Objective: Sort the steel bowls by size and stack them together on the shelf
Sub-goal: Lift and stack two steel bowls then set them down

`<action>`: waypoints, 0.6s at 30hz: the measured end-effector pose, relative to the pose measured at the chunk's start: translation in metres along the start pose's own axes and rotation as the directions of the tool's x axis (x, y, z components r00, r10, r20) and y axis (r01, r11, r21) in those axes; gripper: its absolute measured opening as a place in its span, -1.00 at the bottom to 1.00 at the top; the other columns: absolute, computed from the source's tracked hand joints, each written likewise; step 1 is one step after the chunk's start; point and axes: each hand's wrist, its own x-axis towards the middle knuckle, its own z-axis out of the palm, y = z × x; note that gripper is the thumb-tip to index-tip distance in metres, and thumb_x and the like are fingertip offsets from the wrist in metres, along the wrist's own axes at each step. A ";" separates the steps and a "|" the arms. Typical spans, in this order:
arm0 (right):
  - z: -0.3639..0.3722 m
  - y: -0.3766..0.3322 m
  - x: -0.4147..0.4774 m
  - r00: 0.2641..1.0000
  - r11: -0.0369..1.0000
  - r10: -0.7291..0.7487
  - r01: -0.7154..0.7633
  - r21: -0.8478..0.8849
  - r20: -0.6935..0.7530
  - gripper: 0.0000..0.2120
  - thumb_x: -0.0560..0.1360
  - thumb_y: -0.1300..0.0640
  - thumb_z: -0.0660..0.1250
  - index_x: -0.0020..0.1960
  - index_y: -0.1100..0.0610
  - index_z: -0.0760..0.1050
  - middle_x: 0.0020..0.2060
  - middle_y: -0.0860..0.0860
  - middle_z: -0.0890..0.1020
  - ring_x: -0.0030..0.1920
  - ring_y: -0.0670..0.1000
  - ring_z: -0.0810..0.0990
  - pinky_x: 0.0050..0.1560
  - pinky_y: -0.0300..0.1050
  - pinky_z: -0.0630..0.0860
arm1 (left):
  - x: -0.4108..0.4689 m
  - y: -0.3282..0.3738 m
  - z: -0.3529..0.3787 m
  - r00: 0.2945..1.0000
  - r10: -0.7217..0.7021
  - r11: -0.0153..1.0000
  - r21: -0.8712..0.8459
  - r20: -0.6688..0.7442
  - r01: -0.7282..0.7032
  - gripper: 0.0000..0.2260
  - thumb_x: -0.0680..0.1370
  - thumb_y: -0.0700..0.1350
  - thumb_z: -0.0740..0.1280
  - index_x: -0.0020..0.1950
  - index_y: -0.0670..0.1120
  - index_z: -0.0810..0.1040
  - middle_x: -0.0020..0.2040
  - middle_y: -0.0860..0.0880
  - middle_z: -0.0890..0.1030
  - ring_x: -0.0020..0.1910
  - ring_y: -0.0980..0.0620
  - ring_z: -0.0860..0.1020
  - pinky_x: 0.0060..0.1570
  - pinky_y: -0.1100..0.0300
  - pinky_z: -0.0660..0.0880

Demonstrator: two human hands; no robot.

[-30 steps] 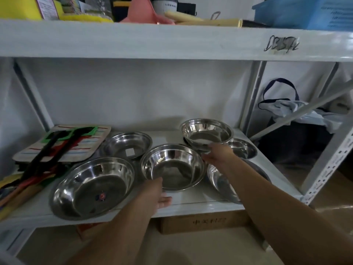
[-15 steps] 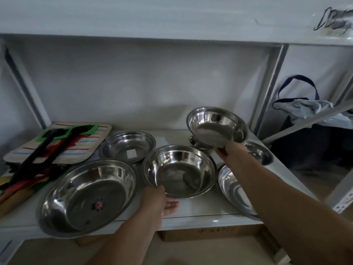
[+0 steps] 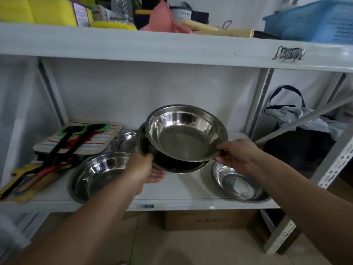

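Note:
My right hand [image 3: 236, 155] grips the rim of a steel bowl [image 3: 183, 134], tilted toward me in the air above the shelf [image 3: 183, 188]. Just under it my left hand [image 3: 143, 169] holds a second, slightly larger steel bowl [image 3: 175, 166], and the upper bowl sits partly inside it. A big shallow bowl [image 3: 99, 173] rests at the shelf's front left. A smaller bowl [image 3: 125, 140] stands behind it, partly hidden. Another shallow bowl [image 3: 238, 183] lies at the front right, overhanging the edge.
Striped pot holders and black tongs [image 3: 76, 138] lie on the shelf's left side. The upper shelf [image 3: 172, 46] carries sponges, a pink item and a blue basket [image 3: 313, 20]. A cardboard box [image 3: 208, 219] stands below. A dark bag [image 3: 298, 142] sits to the right.
My left hand lifted the middle bowl off the shelf. My right hand brought its bowl left and down over that one. The camera tilted upward.

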 end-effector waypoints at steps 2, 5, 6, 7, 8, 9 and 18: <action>0.005 0.005 -0.006 1.000 0.998 0.002 -0.003 -0.064 -0.013 -0.91 0.62 0.40 0.26 -0.01 0.44 0.50 -0.28 0.28 0.61 -0.54 0.07 0.66 -0.60 -0.23 0.56 | -0.007 -0.004 -0.007 1.000 0.015 1.000 0.011 0.016 -0.015 -0.73 0.73 -0.14 0.13 -0.02 -0.23 0.54 -0.38 -0.22 0.73 -0.39 -0.15 0.75 -0.46 0.13 0.65; 0.009 0.017 -0.008 0.998 0.981 -0.015 0.003 -0.196 -0.060 -0.80 0.59 0.35 0.35 0.12 0.50 0.54 -0.23 0.30 0.64 -0.39 0.12 0.65 -0.54 -0.18 0.61 | -0.012 -0.006 -0.015 0.997 0.062 0.998 0.025 0.048 -0.063 -0.72 0.72 -0.06 0.17 -0.02 -0.16 0.59 -0.33 -0.19 0.76 -0.33 -0.15 0.76 -0.43 0.14 0.66; 0.010 0.020 -0.009 0.997 0.967 -0.031 0.011 -0.256 -0.075 -0.76 0.58 0.33 0.38 0.15 0.51 0.55 -0.18 0.32 0.65 -0.33 0.15 0.65 -0.46 -0.12 0.64 | -0.013 -0.006 -0.018 0.996 0.068 0.997 0.028 0.059 -0.070 -0.71 0.72 -0.06 0.17 -0.02 -0.15 0.61 -0.32 -0.19 0.76 -0.32 -0.15 0.77 -0.43 0.15 0.66; 0.011 0.024 -0.010 0.996 0.951 -0.044 0.017 -0.307 -0.081 -0.73 0.57 0.30 0.40 0.18 0.49 0.56 -0.12 0.34 0.66 -0.27 0.17 0.67 -0.35 -0.06 0.66 | -0.014 -0.006 -0.021 0.995 0.067 0.997 0.027 0.069 -0.069 -0.71 0.72 -0.06 0.18 -0.01 -0.17 0.61 -0.31 -0.20 0.76 -0.32 -0.15 0.77 -0.43 0.15 0.66; 0.012 0.027 -0.011 0.996 0.942 -0.048 0.018 -0.336 -0.081 -0.71 0.57 0.28 0.41 0.20 0.46 0.56 -0.04 0.36 0.67 -0.19 0.21 0.68 -0.24 0.01 0.68 | -0.014 -0.005 -0.025 0.995 0.062 0.998 0.024 0.076 -0.064 -0.71 0.72 -0.07 0.19 0.00 -0.20 0.62 -0.29 -0.22 0.76 -0.31 -0.16 0.77 -0.43 0.15 0.66; 0.014 0.029 -0.012 0.997 0.945 -0.038 0.012 -0.327 -0.071 -0.71 0.58 0.28 0.41 0.22 0.45 0.55 0.03 0.37 0.66 -0.12 0.24 0.69 -0.15 0.06 0.68 | -0.014 -0.004 -0.030 0.995 0.058 0.998 0.027 0.082 -0.060 -0.71 0.72 -0.07 0.20 0.02 -0.22 0.62 -0.28 -0.23 0.76 -0.30 -0.16 0.77 -0.43 0.15 0.66; 0.091 0.035 0.006 0.991 0.968 -0.137 0.131 -0.214 -0.011 -0.90 0.51 0.40 0.45 0.02 0.39 0.63 -0.25 0.22 0.69 -0.45 0.01 0.66 -0.51 -0.23 0.61 | 0.000 0.014 -0.121 0.995 0.099 0.978 -0.184 -0.026 -0.102 -0.74 0.73 -0.08 0.16 0.13 -0.11 0.63 -0.13 -0.18 0.71 -0.25 -0.12 0.71 -0.33 0.00 0.70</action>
